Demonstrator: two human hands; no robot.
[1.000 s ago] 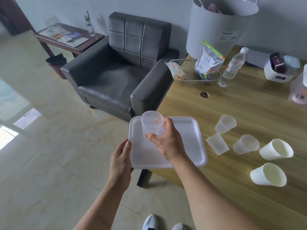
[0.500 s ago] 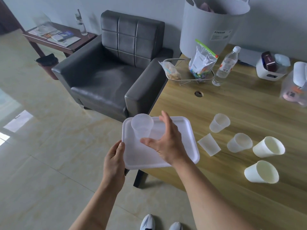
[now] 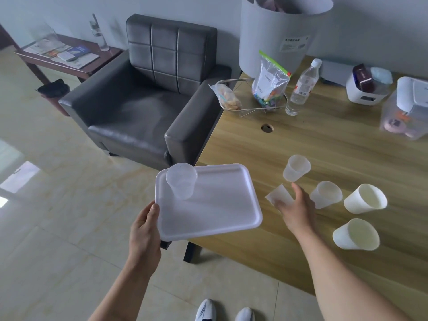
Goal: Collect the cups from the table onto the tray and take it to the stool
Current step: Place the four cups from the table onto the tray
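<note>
Left hand (image 3: 144,230) grips the white rectangular plastic tray (image 3: 215,209) carrying one clear plastic cup (image 3: 181,180); right hand (image 3: 297,208), grip wide, touches an overturned translucent cup (image 3: 278,195) on the wooden surface (image 3: 324,140).

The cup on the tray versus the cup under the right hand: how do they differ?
The cup on the tray stands upright with its mouth up; the upside-down cup rests mouth down on the table. The first is free of either hand; the right hand is touching the second. Both are translucent plastic.

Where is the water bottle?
The bottle stands at the table's far side, just right of the wire basket holding snack bags.
</note>
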